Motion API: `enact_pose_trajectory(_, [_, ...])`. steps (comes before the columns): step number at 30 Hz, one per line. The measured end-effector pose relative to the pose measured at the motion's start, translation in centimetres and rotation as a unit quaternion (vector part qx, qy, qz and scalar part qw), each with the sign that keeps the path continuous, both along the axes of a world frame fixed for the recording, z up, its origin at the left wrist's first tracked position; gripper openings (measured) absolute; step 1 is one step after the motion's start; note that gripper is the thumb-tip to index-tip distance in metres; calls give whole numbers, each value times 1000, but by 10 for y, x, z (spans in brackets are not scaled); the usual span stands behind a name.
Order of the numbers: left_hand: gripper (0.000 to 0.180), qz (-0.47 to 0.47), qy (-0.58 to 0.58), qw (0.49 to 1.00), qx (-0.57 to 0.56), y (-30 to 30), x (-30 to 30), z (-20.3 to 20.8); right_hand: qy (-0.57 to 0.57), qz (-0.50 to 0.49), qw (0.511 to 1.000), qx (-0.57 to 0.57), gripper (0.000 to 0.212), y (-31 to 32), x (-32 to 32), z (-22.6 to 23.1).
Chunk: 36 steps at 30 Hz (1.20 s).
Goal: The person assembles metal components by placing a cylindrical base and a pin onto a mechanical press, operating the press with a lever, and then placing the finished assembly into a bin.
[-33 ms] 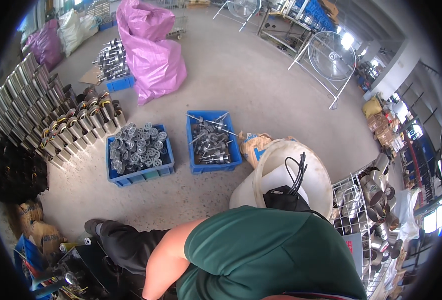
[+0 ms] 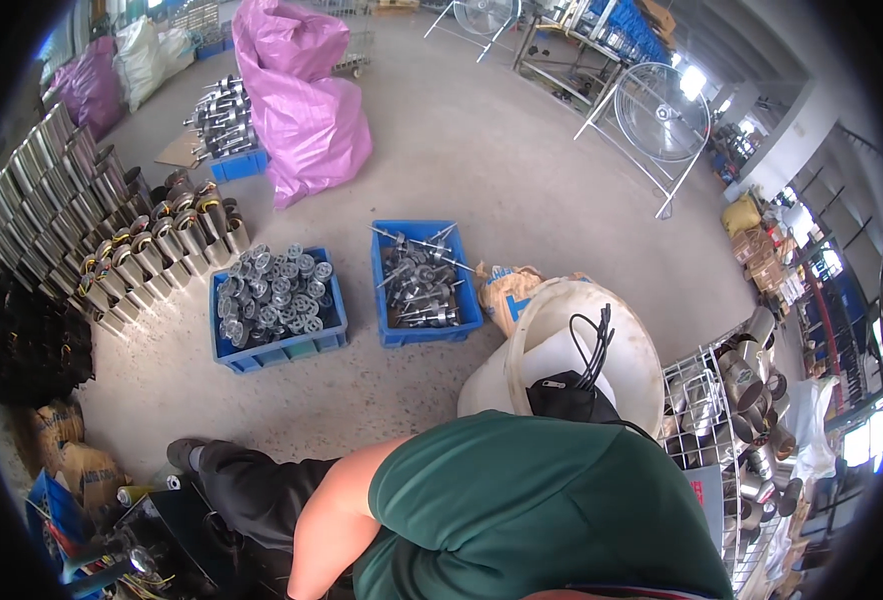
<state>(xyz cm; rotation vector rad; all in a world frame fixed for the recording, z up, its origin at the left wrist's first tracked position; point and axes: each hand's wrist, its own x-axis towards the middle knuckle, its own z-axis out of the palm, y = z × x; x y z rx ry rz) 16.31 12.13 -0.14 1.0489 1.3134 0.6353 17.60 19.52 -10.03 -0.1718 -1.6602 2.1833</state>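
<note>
Neither of my hands shows; what they hold is out of sight. A bare arm [image 2: 334,525] comes out of a green sleeve [image 2: 432,475] and runs down past the lower edge. Beside it stretches a leg in dark trousers [image 2: 262,490]. At lower left, nearest to the arm, stands dark equipment [image 2: 177,525] with a metal fitting and loose wires. Ahead on the floor are a blue crate [image 2: 282,355] heaped with round grey metal end caps [image 2: 277,290] and a second blue crate [image 2: 427,338] of motor rotors with shafts [image 2: 422,280].
Metal cylinders with wires [image 2: 162,240] stand in rows at left. A white tub [image 2: 492,385] holding a black bag [image 2: 572,400] is at right, beside a wire cage [image 2: 697,400] of metal cylinders. Farther off are a pink sack [image 2: 322,140] and a large fan [image 2: 662,112].
</note>
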Motion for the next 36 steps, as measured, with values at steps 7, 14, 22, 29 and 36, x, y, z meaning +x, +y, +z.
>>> enact_pose_trajectory(7, [43, 13, -15, 998, -58, 20, -6, -15, 4, -23, 999, -38, 27, -2, -4, -14])
enact_pose_trajectory(14, [42, 15, -16, 995, -97, 37, -5, -24, 14, -46, 997, -66, 27, 6, 4, -16])
enact_pose_trajectory(22, [41, 43, -17, 992, -121, 42, -5, -34, 25, -48, 995, -82, 26, 0, -2, -26])
enact_pose_trajectory(29, [40, 58, -15, 989, -134, 43, -5, -37, 36, -50, 993, -96, 25, -5, -5, -27])
enact_pose_trajectory(36, [40, 61, -21, 987, -149, 45, -5, -41, 38, -63, 991, -112, 25, -11, -8, -31])
